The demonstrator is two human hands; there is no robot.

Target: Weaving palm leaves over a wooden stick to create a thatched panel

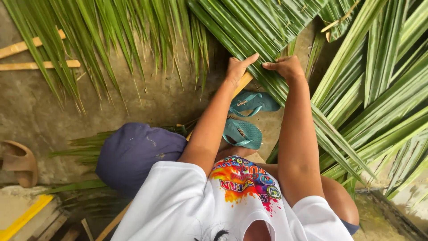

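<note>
Glossy ribbed green palm leaflets [267, 27], rough matt concrete floor [26, 111], teal rubber sandals [243, 134].

Both arms extended forward, forearms bare, elbows slightly bent. Left hand [237, 68] palm down, fingers together and stretched flat, thumb tucked beneath. Right hand [289, 67] just beside it, fingers curled downward, grip pressing, wrist bent.

Teal flip-flops [247, 118], brown sandal [18, 161], wooden sticks [33, 56].
</note>
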